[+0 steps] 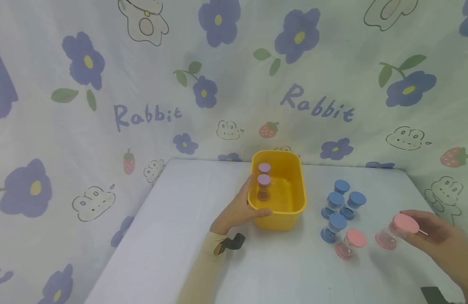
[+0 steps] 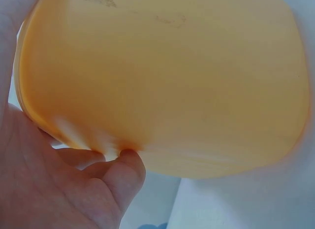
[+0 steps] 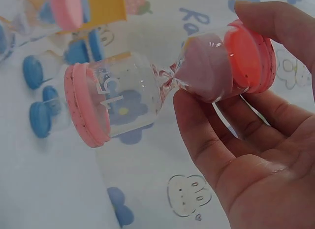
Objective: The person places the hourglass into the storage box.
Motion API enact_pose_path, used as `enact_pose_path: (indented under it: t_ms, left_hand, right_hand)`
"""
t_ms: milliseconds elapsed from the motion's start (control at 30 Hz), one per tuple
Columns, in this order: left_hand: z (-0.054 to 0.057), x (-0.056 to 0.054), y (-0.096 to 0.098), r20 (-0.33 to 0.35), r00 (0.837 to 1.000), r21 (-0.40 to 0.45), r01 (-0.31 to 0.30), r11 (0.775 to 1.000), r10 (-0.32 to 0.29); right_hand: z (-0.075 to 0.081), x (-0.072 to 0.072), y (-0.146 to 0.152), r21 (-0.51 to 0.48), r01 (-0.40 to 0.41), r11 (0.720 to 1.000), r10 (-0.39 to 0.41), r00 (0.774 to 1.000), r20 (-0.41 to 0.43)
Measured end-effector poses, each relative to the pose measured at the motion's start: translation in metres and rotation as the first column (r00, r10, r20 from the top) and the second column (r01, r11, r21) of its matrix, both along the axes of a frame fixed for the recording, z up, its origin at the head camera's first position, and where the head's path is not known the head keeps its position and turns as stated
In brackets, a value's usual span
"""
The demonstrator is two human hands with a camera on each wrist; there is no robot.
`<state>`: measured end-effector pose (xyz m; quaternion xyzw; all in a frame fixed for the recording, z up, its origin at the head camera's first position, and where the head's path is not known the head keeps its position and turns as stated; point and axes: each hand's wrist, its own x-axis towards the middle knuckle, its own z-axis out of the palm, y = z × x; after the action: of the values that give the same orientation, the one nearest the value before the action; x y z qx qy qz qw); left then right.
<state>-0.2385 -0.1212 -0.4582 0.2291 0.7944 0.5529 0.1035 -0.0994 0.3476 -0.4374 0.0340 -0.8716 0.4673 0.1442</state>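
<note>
My left hand [image 1: 235, 213] grips the near left corner of a yellow plastic bin [image 1: 279, 221], its thumb along the front rim. In the left wrist view the bin's wall [image 2: 172, 91] fills most of the picture, with curled fingers against its edge. Two purple-capped hourglasses [image 1: 263, 180] stand inside the bin on its left side. On the right, my right hand [image 1: 441, 242] holds a pink-capped hourglass [image 3: 206, 66] by one end, tilted above the table. The number 15 shows on its glass, and pink sand lies in the bulb nearer the hand.
Several blue-capped hourglasses [image 1: 337, 221] stand grouped to the right of the bin. Another pink-capped hourglass [image 1: 355, 238] stands just in front of them, left of my right hand. The white table [image 1: 173, 236] ends at a patterned curtain [image 1: 234, 84] behind the bin.
</note>
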Motion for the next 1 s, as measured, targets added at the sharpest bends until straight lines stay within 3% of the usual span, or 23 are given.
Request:
enact_pose_path:
  t_ms: [167,433,667,1000]
  left_hand:
    - [0.0,0.0,-0.001,-0.006,1.0,-0.004,-0.002,1.0,0.002]
    - [0.0,-0.001,-0.001,-0.021,0.999,0.037,0.026,0.999,-0.025]
    - [-0.002,-0.001,0.0,-0.019,1.0,0.034,0.02,0.999,-0.02]
    - [-0.001,0.0,-0.001,-0.004,1.0,-0.009,-0.009,1.0,0.009]
  right_hand:
    - [0.018,-0.011,0.002,0.001,-0.048,0.999,0.048,0.997,-0.062]
    - [0.049,-0.023,-0.008,0.05,0.049,0.998,-0.051,0.998,0.029]
    - [0.075,-0.035,-0.029,0.05,0.077,0.996,-0.078,0.996,0.031]
    - [0.107,-0.061,-0.062,-0.106,-0.116,0.988,0.112,0.993,-0.048]
